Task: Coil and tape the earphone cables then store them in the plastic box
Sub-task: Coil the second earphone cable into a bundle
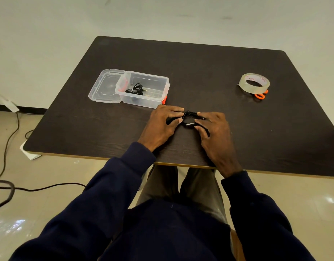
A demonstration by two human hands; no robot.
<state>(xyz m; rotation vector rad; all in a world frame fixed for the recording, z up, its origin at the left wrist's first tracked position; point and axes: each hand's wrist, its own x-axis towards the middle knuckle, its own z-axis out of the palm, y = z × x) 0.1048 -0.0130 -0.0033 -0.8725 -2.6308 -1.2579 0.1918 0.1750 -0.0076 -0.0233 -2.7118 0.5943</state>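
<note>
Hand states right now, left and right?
Left hand: pinches the thin black earphone cable.
Right hand: pinches the same cable from the opposite side.

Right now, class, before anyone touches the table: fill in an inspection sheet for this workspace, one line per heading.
Surface: dark wood-grain table.
Job's things: open plastic box holding bundled black earphones, its lid beside it on the left; a second earphone cable near the front edge; tape roll at the far right.
Clutter: orange-handled scissors, partly hidden behind the tape roll.
Hands: left hand and right hand both pinch the earphone cable.
Cables: black cords trail across the floor at left.
Surroundings: pale glossy floor.
</note>
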